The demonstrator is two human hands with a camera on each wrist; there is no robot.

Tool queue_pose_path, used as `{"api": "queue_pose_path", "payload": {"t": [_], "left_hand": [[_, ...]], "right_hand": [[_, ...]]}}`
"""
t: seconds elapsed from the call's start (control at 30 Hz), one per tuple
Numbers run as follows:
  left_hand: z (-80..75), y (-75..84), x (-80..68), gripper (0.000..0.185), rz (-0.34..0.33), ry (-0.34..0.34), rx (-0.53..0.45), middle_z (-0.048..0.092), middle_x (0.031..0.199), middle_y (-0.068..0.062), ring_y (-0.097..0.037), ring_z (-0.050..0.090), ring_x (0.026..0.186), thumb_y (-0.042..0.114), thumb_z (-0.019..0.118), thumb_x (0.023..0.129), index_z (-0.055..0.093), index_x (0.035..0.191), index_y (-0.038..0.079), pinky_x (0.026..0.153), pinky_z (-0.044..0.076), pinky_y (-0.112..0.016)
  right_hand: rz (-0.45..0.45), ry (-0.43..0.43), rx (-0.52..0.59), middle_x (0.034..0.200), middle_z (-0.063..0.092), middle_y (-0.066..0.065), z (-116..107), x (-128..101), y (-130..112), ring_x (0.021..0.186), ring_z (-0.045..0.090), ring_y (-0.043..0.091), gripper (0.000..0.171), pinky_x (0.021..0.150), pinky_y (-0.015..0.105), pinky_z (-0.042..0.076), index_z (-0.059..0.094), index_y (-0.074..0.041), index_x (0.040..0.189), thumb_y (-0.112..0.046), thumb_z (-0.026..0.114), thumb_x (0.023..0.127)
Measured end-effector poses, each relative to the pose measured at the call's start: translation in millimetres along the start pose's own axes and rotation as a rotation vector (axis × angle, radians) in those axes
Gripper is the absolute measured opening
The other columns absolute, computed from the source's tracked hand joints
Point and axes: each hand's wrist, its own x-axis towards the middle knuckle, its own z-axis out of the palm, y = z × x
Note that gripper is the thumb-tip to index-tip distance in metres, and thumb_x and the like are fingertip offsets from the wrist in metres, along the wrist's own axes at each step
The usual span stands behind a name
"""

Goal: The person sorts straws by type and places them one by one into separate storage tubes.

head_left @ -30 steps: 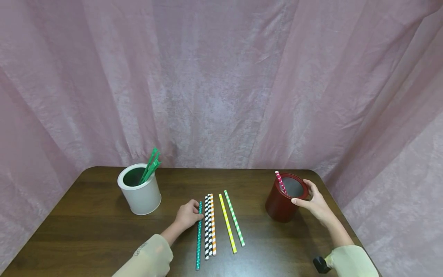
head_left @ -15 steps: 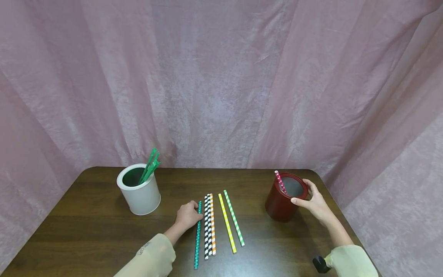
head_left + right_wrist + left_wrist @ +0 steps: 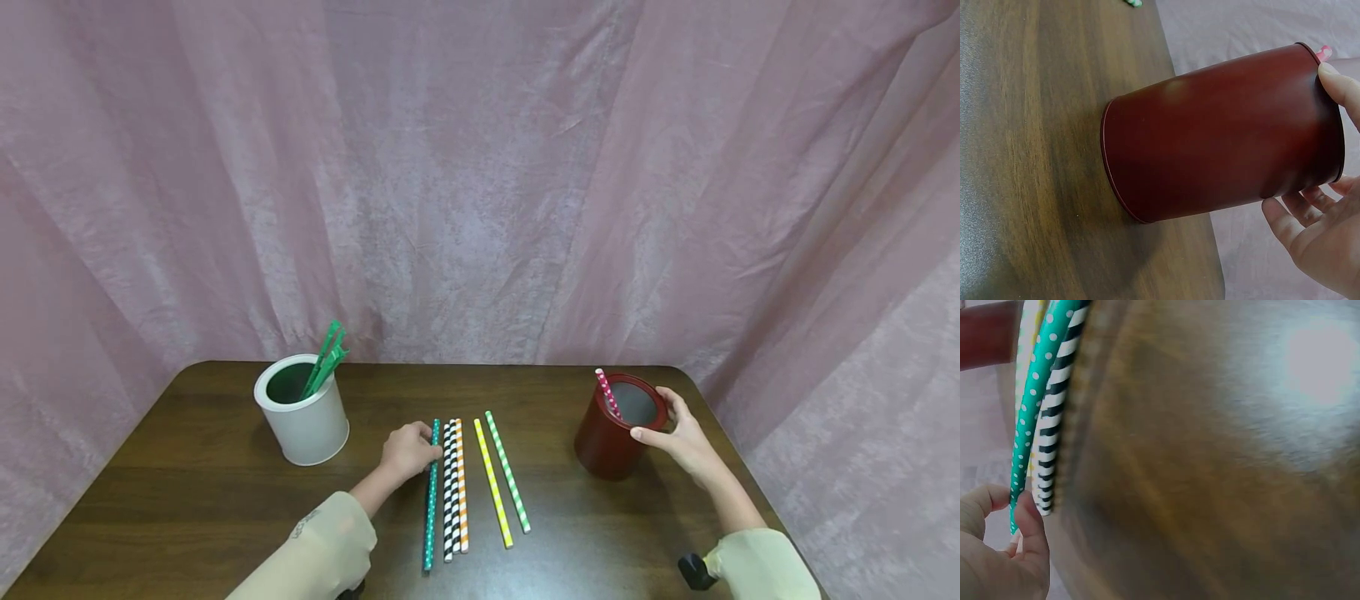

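Teal with white dots, the paper straw (image 3: 431, 497) lies on the dark wooden counter (image 3: 187, 492) at the left end of a row of straws, and the left hand (image 3: 408, 451) pinches its far end between thumb and fingertips (image 3: 1025, 515), so this grip is clamped on the teal straw. Touching it on the right lies a black-and-white striped straw (image 3: 449, 492), then an orange striped straw (image 3: 461, 487); a yellow striped straw (image 3: 492, 483) and a light green striped straw (image 3: 507, 472) lie a little further right, each apart from its neighbour.

At the right side of the counter, the right hand (image 3: 678, 442) curls round the rim of a dark red cup (image 3: 611, 437), thumb on the near edge and fingers at the far side; its grip is clamped on the cup. A pink striped straw (image 3: 607, 393) stands tilted inside it.

Near the left rear stands a white cup (image 3: 303, 421) holding green straws (image 3: 325, 360). Pink cloth (image 3: 480, 183) hangs behind.
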Motion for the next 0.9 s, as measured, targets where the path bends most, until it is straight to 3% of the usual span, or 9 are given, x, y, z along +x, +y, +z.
{"api": "queue_pose_path", "payload": {"t": [0.3,0.5,0.9], "left_hand": [[-7.6,18.1,4.9,0.030,-0.028,-0.067,-0.272,0.061,0.067,-0.005,-0.012,0.054,0.051,0.010,0.059,0.075,0.055,0.103,-0.001,0.051,0.049,-0.028],[-6.9,28.1,8.4,0.031,-0.074,-0.105,-0.432,0.062,0.076,-0.008,-0.011,0.055,0.054,0.008,0.059,0.077,0.052,0.105,-0.001,0.052,0.050,-0.025],[-10.6,58.7,13.7,0.033,-0.092,-0.146,-0.614,0.061,0.086,-0.011,-0.012,0.058,0.058,0.007,0.056,0.079,0.046,0.109,-0.001,0.054,0.049,-0.020]], "right_hand": [[-0.003,0.000,0.017,0.133,0.031,0.023,0,0,0,0.118,0.032,0.032,0.081,0.087,0.048,0.037,0.015,-0.001,0.137,-0.015,0.067,0.076],[0.003,-0.002,0.023,0.132,0.032,0.024,1,0,0,0.118,0.032,0.032,0.082,0.089,0.049,0.035,0.015,-0.001,0.137,-0.015,0.067,0.076],[0.000,-0.015,0.027,0.134,0.029,0.024,1,-1,0,0.120,0.030,0.033,0.082,0.088,0.050,0.035,0.013,-0.001,0.138,-0.015,0.066,0.076]]}}
